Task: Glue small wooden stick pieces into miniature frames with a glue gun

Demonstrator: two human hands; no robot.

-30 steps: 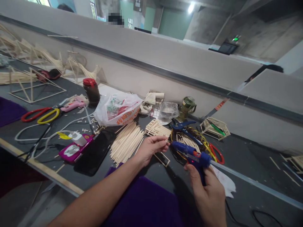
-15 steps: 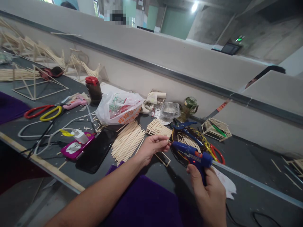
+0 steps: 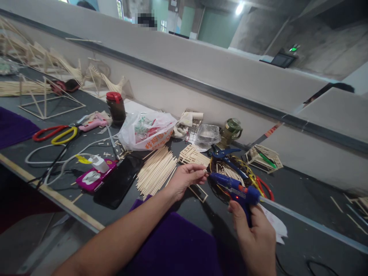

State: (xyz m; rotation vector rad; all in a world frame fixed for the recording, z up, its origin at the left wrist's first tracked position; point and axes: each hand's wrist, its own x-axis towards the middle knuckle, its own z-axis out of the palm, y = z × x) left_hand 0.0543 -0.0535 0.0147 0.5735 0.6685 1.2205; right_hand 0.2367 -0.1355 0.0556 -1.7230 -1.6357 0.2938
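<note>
My right hand (image 3: pixel 254 234) is wrapped round the handle of a blue hot glue gun (image 3: pixel 230 184), whose red light is lit. A long clear glue stick (image 3: pixel 313 224) runs out of its back. The nozzle points left, close to the fingertips of my left hand (image 3: pixel 188 178). Those fingertips pinch a small wooden stick piece (image 3: pixel 205 171), mostly hidden by the fingers. Under my left hand lies a narrow frame of thin sticks (image 3: pixel 202 195) on the dark table. A pile of wooden sticks (image 3: pixel 156 172) lies left of that hand, and a small stick lattice (image 3: pixel 192 154) just beyond it.
Behind the glue gun sits a round basket (image 3: pixel 248 168) with blue pliers (image 3: pixel 225 153) and sticks. A white plastic bag (image 3: pixel 146 132), a red-lidded bottle (image 3: pixel 115 109) and a green jug (image 3: pixel 231 132) line the partition. A black phone (image 3: pixel 119 184) and a magenta power strip (image 3: pixel 93 178) lie left.
The whole view has shifted slightly, so things sit a little further right. Both hands keep their hold, with the nozzle still close to the small stick piece.
</note>
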